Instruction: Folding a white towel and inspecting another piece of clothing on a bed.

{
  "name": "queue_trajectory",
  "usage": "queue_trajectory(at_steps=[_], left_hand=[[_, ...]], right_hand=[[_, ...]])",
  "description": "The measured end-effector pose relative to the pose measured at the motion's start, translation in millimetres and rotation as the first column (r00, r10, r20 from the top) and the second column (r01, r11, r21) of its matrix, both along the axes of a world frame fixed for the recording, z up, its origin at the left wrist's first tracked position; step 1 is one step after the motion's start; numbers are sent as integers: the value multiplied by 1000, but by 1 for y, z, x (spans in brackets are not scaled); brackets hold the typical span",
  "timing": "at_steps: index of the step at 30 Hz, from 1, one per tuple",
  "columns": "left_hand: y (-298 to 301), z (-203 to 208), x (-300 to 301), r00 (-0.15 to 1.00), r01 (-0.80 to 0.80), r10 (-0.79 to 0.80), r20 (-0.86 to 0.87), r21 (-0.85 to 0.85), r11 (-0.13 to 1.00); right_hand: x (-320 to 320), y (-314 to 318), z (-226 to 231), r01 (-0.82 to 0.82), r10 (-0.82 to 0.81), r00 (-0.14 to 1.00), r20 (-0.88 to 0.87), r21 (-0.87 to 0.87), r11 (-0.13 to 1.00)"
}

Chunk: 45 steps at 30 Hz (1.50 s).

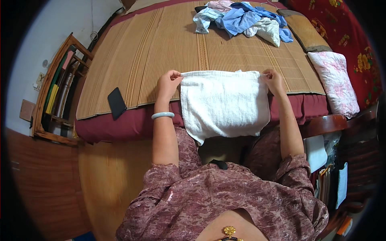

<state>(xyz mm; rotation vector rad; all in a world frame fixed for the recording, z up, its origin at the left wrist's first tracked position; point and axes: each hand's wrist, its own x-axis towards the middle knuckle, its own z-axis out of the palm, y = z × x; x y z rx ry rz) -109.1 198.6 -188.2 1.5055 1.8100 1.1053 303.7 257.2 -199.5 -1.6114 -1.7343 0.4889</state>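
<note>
A white towel point(225, 104) hangs spread out between my two hands, its lower edge dropping past the front edge of the bed toward my lap. My left hand point(169, 82) pinches its upper left corner, with a pale bangle point(163, 115) round that wrist. At the upper right corner, my right hand point(274, 81) is closed on the cloth in the same way. The towel's top edge is pulled fairly straight, while its bottom edge is uneven. Behind it lies the woven bamboo mat point(161, 48) that covers the bed.
A black phone point(117, 103) lies at the mat's front left. Rumpled clothes point(239, 22) in blue, white and pink are heaped at the far side. A brown pillow point(304, 30) and a pink-white pillow point(334, 80) line the right. A wooden rack point(60, 92) stands left, a dark wooden chair point(326, 123) right.
</note>
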Motion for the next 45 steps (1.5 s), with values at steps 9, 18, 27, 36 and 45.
queue_trajectory(at_steps=[9, 18, 27, 36, 45], left_hand=[[-10, 14, -6, 858, 290, -269, 438, 20, 957], [-38, 35, -13, 492, 687, -565, 662, 103, 719], [-25, 18, -17, 695, 504, -233, 680, -230, 832], [8, -8, -4, 941, 120, -100, 325, -42, 992], [25, -33, -6, 999, 25, -30, -38, -126, 992]], right_hand=[[24, -6, 7, -195, 161, 916, -367, -58, 979], [54, -23, 39, -707, 320, 410, -854, -76, 703], [12, -9, 28, -211, 12, 883, -469, -375, 902], [0, 27, -15, -100, 79, 973, -219, -89, 991], [-19, 29, -12, -8, 5, 996, -91, -31, 999]])
